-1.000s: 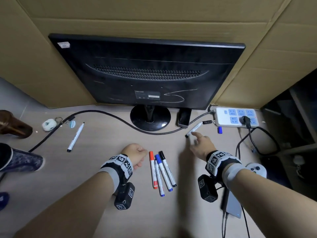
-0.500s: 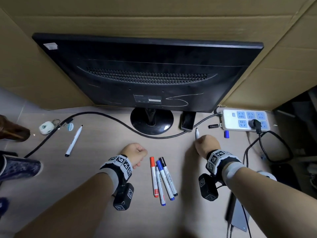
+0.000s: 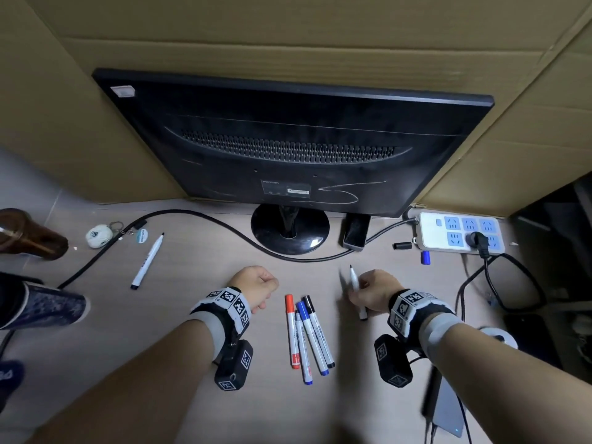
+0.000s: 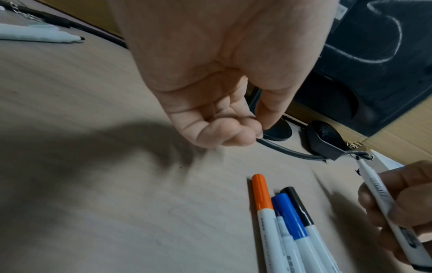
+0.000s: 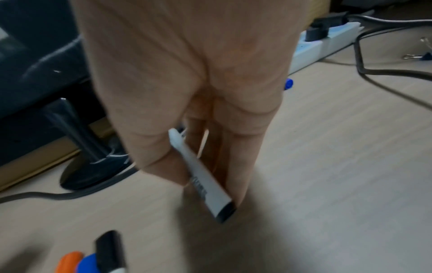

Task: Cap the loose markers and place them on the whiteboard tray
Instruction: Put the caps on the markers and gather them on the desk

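Observation:
My right hand [image 3: 358,288] grips an uncapped white marker [image 3: 355,282] with a black end, its tip pointing away from me; the right wrist view shows the fingers [image 5: 238,166] wrapped round the barrel [image 5: 203,177]. Curled into a fist and holding nothing, my left hand [image 3: 258,285] rests on the desk. Between the hands lie several markers side by side: an orange-capped one [image 3: 291,328], a blue-capped one [image 3: 310,338], a black-capped one [image 3: 318,331]. Another uncapped marker [image 3: 148,261] lies far left. A loose black cap [image 3: 402,246] and a blue cap [image 3: 425,257] sit by the power strip.
A black monitor [image 3: 288,149] on a round stand fills the back, with cardboard behind it. A white power strip [image 3: 458,233] with a plug and cables is at the back right. A black cable [image 3: 179,216] crosses the desk. A keychain [image 3: 99,235] lies far left.
My right hand took the uncapped marker from near the power strip and drew it back toward me, lifted off the desk. The left hand stayed put.

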A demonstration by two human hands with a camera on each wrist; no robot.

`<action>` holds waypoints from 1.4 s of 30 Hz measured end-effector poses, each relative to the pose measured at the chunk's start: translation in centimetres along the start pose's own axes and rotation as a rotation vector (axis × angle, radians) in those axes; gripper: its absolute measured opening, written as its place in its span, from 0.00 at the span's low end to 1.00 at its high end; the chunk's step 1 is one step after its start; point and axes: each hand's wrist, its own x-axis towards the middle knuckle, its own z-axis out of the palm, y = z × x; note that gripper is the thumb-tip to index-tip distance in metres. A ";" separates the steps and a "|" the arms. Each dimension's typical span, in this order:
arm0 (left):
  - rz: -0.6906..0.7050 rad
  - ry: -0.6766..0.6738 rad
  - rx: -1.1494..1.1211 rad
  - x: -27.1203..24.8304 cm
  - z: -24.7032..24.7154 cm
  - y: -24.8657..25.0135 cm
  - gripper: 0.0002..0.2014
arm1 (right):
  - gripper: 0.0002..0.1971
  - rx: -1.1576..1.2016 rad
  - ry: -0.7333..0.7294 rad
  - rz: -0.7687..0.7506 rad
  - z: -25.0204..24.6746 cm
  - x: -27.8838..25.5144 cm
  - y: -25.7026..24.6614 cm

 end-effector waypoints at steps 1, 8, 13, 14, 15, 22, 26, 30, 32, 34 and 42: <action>0.001 0.006 -0.012 -0.1 -0.4 -0.2 0.06 | 0.09 0.005 -0.053 -0.037 0.4 -0.3 -0.6; -0.024 0.252 0.025 -0.4 -7.3 -3.0 0.05 | 0.12 0.123 -0.172 -0.302 4.0 -2.0 -7.2; -0.060 0.421 0.121 -0.7 -14.3 -7.1 0.05 | 0.16 0.086 -0.070 -0.404 8.0 -2.1 -12.4; -0.075 0.426 0.149 -0.8 -15.4 -7.8 0.05 | 0.19 0.103 -0.060 -0.402 8.9 -2.0 -13.3; -0.085 0.433 0.176 -0.7 -16.3 -8.5 0.06 | 0.22 0.124 -0.059 -0.389 9.7 -1.9 -14.2; -0.045 0.524 0.346 2.5 -20.7 -10.9 0.24 | 0.27 0.198 -0.055 -0.299 13.5 -1.3 -18.0; -0.018 0.472 0.365 4.9 -21.6 -10.5 0.30 | 0.28 0.197 -0.032 -0.262 14.6 -1.0 -19.4; -0.032 0.396 0.429 6.9 -22.3 -10.2 0.30 | 0.25 0.175 -0.011 -0.236 15.3 -0.8 -20.6; -0.047 0.358 0.452 7.9 -22.8 -9.9 0.29 | 0.26 0.177 0.003 -0.214 15.4 -0.6 -21.3; -0.059 0.330 0.476 8.7 -23.2 -10.0 0.26 | 0.26 0.180 0.006 -0.198 15.4 -0.4 -21.8; -0.026 0.322 0.413 10.3 -23.3 -10.8 0.22 | 0.26 0.175 0.023 -0.209 16.1 0.9 -22.8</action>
